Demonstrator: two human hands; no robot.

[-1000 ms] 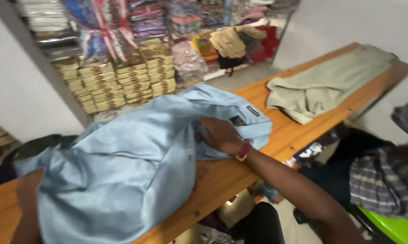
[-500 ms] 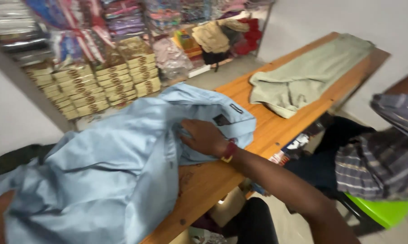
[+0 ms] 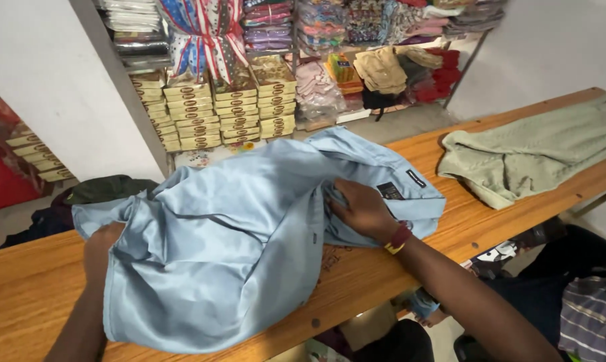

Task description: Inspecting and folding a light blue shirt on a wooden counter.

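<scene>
My right hand lies flat, palm down and fingers spread, on the collar end of the light blue shirt, pressing the cloth rather than pinching it. My left hand is on the shirt's opposite edge, fingers tucked under a fold, so I cannot tell how tightly it grips. The shirt spreads rumpled between both hands across the wooden table. Beyond the right hand, well apart, lies a pale green garment; past the shirt, stacked boxes fill the shelves.
</scene>
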